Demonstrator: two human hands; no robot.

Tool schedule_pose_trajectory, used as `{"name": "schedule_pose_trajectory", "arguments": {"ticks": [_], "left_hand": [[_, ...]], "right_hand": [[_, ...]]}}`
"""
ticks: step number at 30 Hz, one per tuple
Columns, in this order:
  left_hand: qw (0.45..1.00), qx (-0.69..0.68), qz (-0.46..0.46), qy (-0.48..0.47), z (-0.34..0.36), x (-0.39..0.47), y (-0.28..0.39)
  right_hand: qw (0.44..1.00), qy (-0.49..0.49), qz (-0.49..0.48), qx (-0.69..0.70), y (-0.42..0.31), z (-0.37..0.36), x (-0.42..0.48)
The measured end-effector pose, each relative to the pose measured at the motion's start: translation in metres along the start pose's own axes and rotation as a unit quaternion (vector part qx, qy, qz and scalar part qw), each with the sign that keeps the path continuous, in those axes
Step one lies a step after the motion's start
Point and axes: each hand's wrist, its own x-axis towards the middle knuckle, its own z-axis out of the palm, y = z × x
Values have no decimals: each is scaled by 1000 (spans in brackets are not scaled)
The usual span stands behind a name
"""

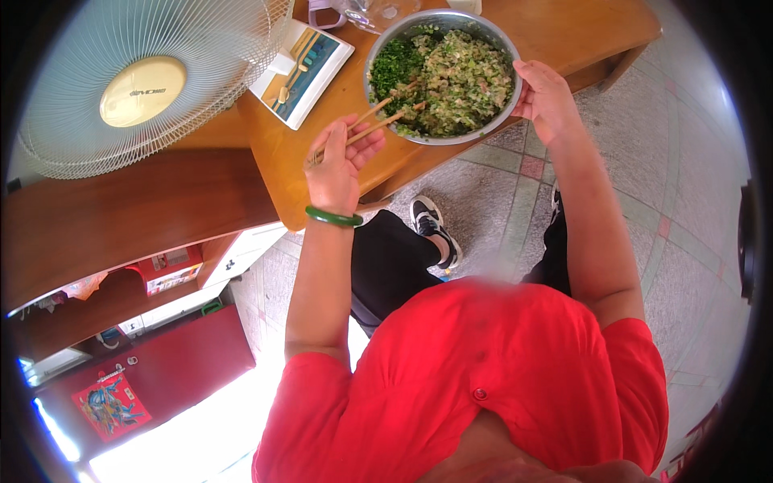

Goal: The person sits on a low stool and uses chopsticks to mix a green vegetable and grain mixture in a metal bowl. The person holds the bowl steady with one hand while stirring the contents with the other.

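A stainless steel bowl (pixel 450 140) sits near the edge of a wooden table (pixel 314 163). It holds a pale green-and-pinkish chopped filling (pixel 468 75), with a heap of finely chopped dark green leaves (pixel 389 71) on its left side. My left hand (pixel 344 148) grips a pair of wooden chopsticks (pixel 377 125), whose tips rest in the mixture at the bowl's lower left. A green bangle circles that wrist. My right hand (pixel 543 93) grasps the bowl's right rim, thumb on top and the other fingers partly hidden.
A large electric fan (pixel 142 90) stands at the upper left, beside a white-edged box or booklet (pixel 320 78). Behind the bowl are a clear container (pixel 380 13) and a lilac handle (pixel 326 13). A wooden cabinet (pixel 139 193) with shelves lies left. My legs are below the table edge.
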Motion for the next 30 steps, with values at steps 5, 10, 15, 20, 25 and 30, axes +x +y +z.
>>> {"name": "schedule_pose_trajectory", "arguments": {"ticks": [5,10,15,20,25,30], "left_hand": [[989,135,42,-46,24,10,31],[950,247,165,-101,64,-21,43],[686,559,429,-182,64,-39,25],[610,629,443,-190,54,-63,1],[611,631,428,-214,59,-83,14],[586,639,439,-236,55,-106,25]], "right_hand": [[999,15,10,32,6,5,-10],[999,11,33,35,8,4,-22],[995,-32,63,75,12,14,-42],[992,-60,49,98,19,11,-41],[993,-54,29,99,23,11,-38],[994,-51,34,95,28,13,-37]]}}
